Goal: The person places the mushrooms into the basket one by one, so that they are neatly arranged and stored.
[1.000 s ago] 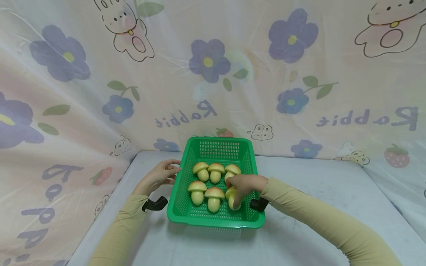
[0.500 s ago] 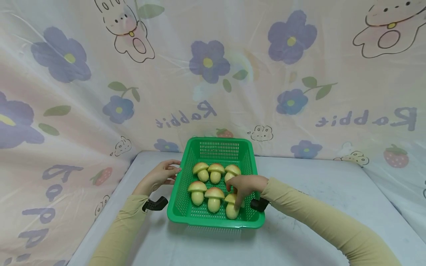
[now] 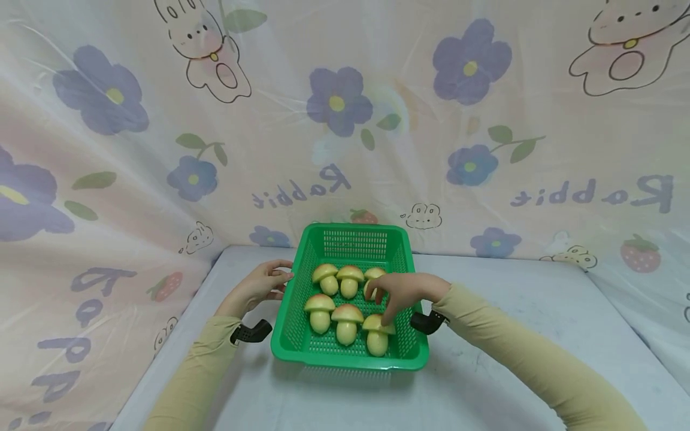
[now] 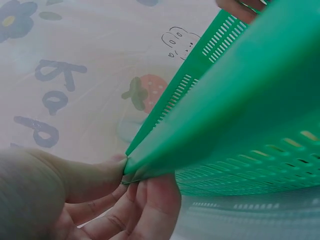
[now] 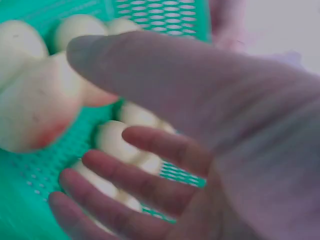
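A green plastic basket [image 3: 350,363] holds several toy mushrooms in two rows, with yellow stems and caps tinged red. My left hand [image 3: 260,284] pinches the basket's left rim between thumb and fingers, as the left wrist view [image 4: 150,205] confirms. Over the basket's right side hovers my right hand [image 3: 405,291], thumb and fingers spread apart with nothing between them. Just below its thumb lies the front right mushroom [image 3: 377,342]. The back right mushroom [image 3: 374,274] is partly hidden behind the fingers. In the right wrist view the fingers [image 5: 145,185] look loosely extended above blurred mushrooms.
The basket stands on a white table [image 3: 517,335] near its back edge. Behind and to the left hangs a curtain [image 3: 388,143] printed with flowers and rabbits. A black wrist camera [image 3: 428,323] on the right wrist sits over the basket's right rim.
My right hand has let go of the front right mushroom, which lies slightly nearer the basket's front, and has risen with fingers spreading. The left hand has stayed on the rim.
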